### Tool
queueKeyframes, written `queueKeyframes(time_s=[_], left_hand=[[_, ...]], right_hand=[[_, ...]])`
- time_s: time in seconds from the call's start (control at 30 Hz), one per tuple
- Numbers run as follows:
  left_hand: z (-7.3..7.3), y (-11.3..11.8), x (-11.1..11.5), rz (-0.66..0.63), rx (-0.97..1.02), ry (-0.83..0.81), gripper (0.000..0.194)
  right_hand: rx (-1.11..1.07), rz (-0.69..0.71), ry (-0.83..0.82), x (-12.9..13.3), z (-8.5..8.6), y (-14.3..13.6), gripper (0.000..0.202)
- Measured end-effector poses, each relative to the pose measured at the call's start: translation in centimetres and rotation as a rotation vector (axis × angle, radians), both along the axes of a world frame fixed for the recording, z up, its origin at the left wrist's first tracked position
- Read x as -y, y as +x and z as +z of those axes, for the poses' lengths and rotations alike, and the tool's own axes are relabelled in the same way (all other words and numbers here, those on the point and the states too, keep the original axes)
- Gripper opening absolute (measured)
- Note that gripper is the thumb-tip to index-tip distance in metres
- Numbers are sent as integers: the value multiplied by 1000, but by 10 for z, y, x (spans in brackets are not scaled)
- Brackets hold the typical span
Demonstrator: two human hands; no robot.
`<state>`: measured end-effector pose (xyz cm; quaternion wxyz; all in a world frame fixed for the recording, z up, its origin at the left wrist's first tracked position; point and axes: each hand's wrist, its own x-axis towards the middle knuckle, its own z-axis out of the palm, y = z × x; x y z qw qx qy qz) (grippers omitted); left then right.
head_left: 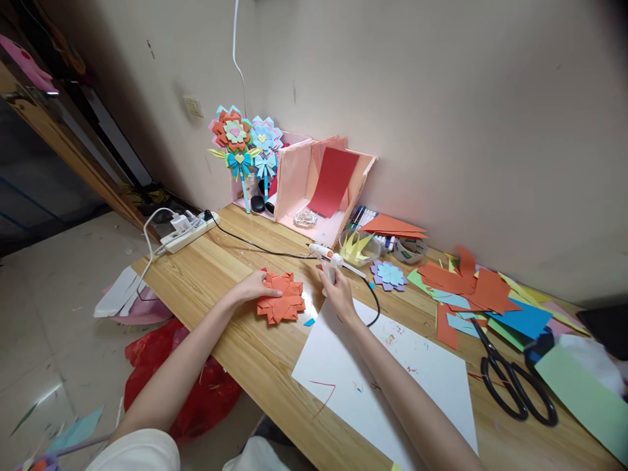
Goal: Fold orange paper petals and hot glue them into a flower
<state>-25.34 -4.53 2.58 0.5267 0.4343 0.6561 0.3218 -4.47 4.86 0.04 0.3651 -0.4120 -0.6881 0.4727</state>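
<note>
My left hand (254,287) pinches an orange folded paper flower (286,302) at its left edge, with the thumb lying over the top. In my right hand (338,294) is a white hot glue gun (324,253), its nozzle pointing left toward the back of the desk. My fingers wrap its handle, and its black cord curls down beside my wrist. A gap separates the glue gun from the orange flower. Under my right forearm lies a white paper sheet (392,379). A purple and blue paper flower (389,275) rests just right of the glue gun.
Finished paper flowers (234,134) stand by a pink organizer (294,186) at the back. Black scissors (505,376) and a pile of coloured paper scraps (471,288) lie on the right. A power strip (191,232) sits at the left desk edge, above a red plastic bag (216,399).
</note>
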Motion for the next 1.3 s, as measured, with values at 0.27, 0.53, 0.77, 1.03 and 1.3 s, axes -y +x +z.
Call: queueKeyframes(time_s=[0.27,0.53,0.77,1.03,1.3], left_hand=[[-1,-1,-12,-108,-182,-99,38],[-2,30,-1,255,-998,310,45],[-5,62,-4,115,-891,173,18],[-4,68,-14,90,-988,116,15],[-8,65,-15,122,-959,128,11]], right_hand=[[-58,1,-36,18,-5,18,43],[-73,10,-94,22,0,24,43],[-69,39,-67,28,6,30,35],[-48,77,-55,29,3,33,36],[101,130,29,23,21,39,34]])
